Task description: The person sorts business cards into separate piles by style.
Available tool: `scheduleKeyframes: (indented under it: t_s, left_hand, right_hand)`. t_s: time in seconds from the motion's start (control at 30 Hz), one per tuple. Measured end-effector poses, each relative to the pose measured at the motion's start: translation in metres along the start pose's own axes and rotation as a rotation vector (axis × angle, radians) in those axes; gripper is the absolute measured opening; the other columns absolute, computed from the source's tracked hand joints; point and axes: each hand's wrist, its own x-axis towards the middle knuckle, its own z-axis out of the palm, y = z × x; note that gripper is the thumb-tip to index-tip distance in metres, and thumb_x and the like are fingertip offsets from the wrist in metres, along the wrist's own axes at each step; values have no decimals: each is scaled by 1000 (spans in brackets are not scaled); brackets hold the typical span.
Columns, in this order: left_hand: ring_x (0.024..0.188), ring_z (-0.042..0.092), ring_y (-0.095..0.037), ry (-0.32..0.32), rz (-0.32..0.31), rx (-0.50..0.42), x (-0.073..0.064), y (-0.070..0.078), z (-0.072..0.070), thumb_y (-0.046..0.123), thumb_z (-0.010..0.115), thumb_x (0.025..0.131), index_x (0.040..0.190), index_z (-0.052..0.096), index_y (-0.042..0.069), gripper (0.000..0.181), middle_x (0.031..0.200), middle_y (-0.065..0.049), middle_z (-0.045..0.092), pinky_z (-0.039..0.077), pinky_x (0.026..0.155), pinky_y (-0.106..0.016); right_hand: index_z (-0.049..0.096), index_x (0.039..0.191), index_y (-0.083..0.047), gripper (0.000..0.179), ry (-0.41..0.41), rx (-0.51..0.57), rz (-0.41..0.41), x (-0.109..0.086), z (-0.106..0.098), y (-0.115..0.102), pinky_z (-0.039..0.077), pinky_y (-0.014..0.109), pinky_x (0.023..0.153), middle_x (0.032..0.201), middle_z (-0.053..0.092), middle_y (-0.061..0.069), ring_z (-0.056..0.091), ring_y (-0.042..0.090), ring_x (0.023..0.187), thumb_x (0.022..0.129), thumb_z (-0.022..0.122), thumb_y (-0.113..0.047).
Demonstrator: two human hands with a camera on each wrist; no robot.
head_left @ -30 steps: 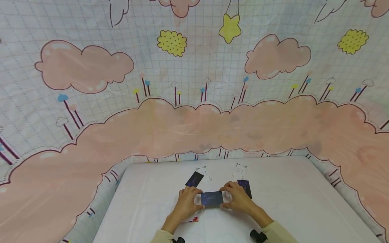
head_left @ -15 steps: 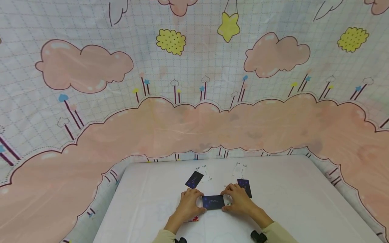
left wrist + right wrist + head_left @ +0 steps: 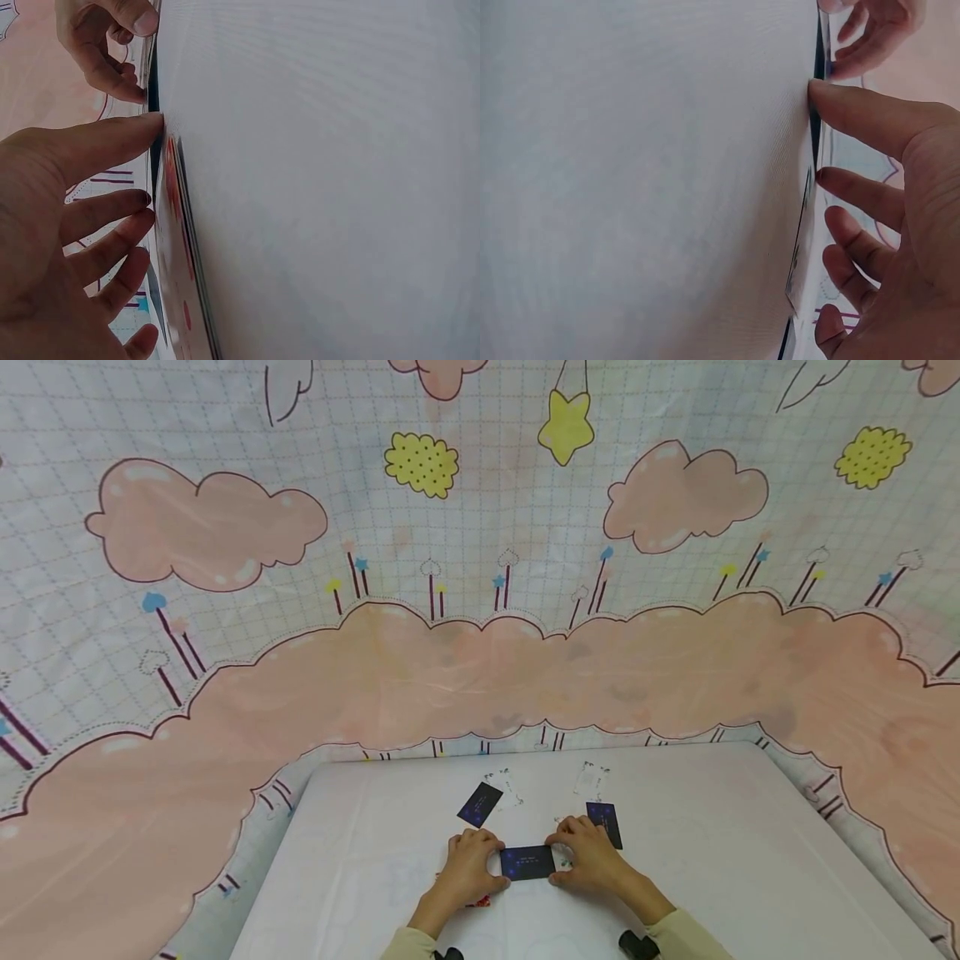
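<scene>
A dark blue card (image 3: 528, 862) with small pale print lies between my two hands in the head view, low over the white table. My left hand (image 3: 468, 866) pinches its left end, thumb at the near corner and index finger at the far corner. At the right end my right hand (image 3: 588, 853) holds it the same way. Both wrist views show the card edge-on, a thin dark strip close to the tabletop. Partly hidden below my left hand is a red-printed stack (image 3: 180, 247) of thin cards. Another thin card (image 3: 802, 240) lies beneath my right hand.
Behind my hands lie two more dark cards (image 3: 480, 804), one at left and one (image 3: 603, 825) at right. Farther back are two white cards with patterned borders, left (image 3: 512, 787) and right (image 3: 592, 782). A cloud-printed curtain (image 3: 480, 681) hangs past the table's far edge.
Both hands have brought the dark card slightly nearer to me and a little to the right. It looked paler and taller a second ago. The other cards stay put.
</scene>
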Motion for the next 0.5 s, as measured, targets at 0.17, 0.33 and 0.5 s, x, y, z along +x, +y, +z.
scheduleKeyframes:
  t_s: [0.17,0.33,0.5]
  left_hand:
    - [109,51,-25,3,5,12,-1,1,-1,34,83,70,113,70,11,50,112,-3,63,34,100,-54]
    - [110,54,-25,29,4,21,-3,2,-3,35,82,72,116,68,11,51,113,-4,64,36,100,-53]
    - [114,56,-26,73,-25,-38,-6,2,-10,33,80,77,117,67,11,47,118,-6,63,42,99,-48]
  right_hand:
    - [72,107,-22,48,8,1,-13,0,1,1,41,48,83,102,57,-5,49,20,101,66,88,-40]
    - [72,109,-21,49,-8,19,11,-1,-3,0,42,52,87,107,59,-3,49,21,105,67,87,-40]
    - [71,109,-18,45,34,54,-1,1,-14,-2,42,57,90,112,62,1,52,24,107,70,86,-35]
